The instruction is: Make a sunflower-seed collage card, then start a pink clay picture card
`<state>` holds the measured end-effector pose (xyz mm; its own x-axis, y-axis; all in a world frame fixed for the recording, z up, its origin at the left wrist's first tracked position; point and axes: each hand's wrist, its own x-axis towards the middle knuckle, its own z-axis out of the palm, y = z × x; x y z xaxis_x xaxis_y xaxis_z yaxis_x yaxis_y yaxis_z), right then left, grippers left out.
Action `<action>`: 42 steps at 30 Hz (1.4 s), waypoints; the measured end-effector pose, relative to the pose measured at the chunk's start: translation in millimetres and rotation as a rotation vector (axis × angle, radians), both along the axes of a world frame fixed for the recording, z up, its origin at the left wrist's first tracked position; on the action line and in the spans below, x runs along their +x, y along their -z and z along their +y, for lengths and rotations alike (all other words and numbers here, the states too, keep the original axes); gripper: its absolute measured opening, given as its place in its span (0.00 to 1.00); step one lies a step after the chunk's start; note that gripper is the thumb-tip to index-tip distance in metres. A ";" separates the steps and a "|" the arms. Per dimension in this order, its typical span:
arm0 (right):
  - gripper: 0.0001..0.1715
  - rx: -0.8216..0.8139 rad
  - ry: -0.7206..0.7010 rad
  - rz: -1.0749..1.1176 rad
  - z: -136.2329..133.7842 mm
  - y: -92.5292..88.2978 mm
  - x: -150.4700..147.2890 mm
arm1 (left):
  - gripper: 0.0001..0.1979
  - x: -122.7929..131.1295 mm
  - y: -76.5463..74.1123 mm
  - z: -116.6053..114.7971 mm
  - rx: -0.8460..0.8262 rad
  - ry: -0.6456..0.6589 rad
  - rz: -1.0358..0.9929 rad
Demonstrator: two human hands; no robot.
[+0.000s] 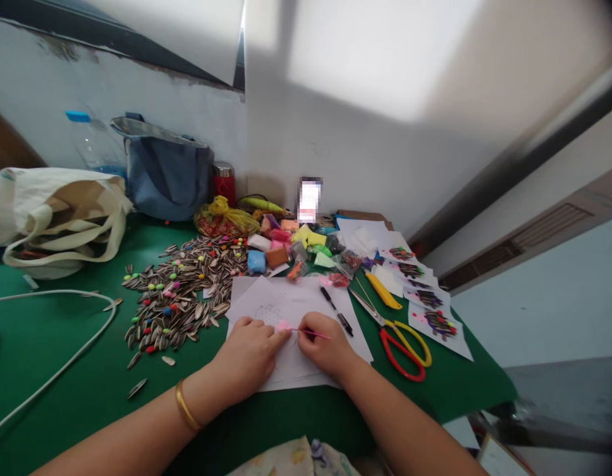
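A thin pink stick (313, 334) is pinched in my right hand (328, 345), its tip at a small pink piece of clay (283, 325) on the white paper (296, 301). My left hand (253, 354) rests on the same sheet, fingers stretched forward, with the index fingertip beside the pink clay. A pencil drawing (267, 313) shows just beyond the left fingers. To the right of the drawing, a black pen (337, 311) lies across the sheet. Scissors (402, 340) with red and yellow handles lie to the right of my right hand.
A pile of sunflower seeds (186, 287) mixed with coloured bits spreads to the left. Bagged coloured clay (276, 256) sits behind the paper. A yellow cutter (384, 291) and decorated paper cards (437, 324) lie right. Bags (169, 172) and a phone (309, 200) stand behind.
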<state>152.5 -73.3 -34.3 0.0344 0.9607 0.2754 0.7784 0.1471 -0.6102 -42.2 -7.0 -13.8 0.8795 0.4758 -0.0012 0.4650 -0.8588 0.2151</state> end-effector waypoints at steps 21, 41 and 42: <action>0.17 0.217 -0.016 -0.090 -0.7 -11.7 20.0 | 0.11 -5.9 -2.0 7.7 -0.851 -0.290 -0.674; 0.08 0.106 -0.241 0.383 -0.7 -19.5 -14.2 | 0.28 0.7 5.2 2.9 -1.156 -0.308 -0.765; 0.08 0.114 -0.243 0.362 -1.1 -18.9 -14.2 | 0.27 0.6 6.4 2.9 -1.134 -0.303 -0.753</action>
